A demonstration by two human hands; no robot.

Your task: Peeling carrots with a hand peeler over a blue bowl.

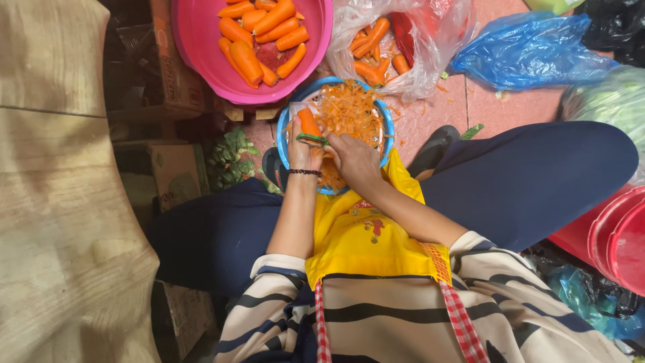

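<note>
My left hand (300, 151) holds an orange carrot (308, 122) over a blue-rimmed basin (388, 121) full of orange carrot peelings. My right hand (355, 160) is closed around a green-handled peeler (313, 140) that rests against the carrot's lower end. A dark bead bracelet circles my left wrist. I sit with my legs apart, a yellow apron over my lap, and the basin stands on the floor between my knees.
A pink basin (195, 40) of peeled carrots sits beyond the blue one. A clear plastic bag (416, 47) with carrots lies to its right, a blue plastic bag (531, 50) further right. Red buckets (615, 238) stand at right, cardboard boxes (175, 171) and wood at left.
</note>
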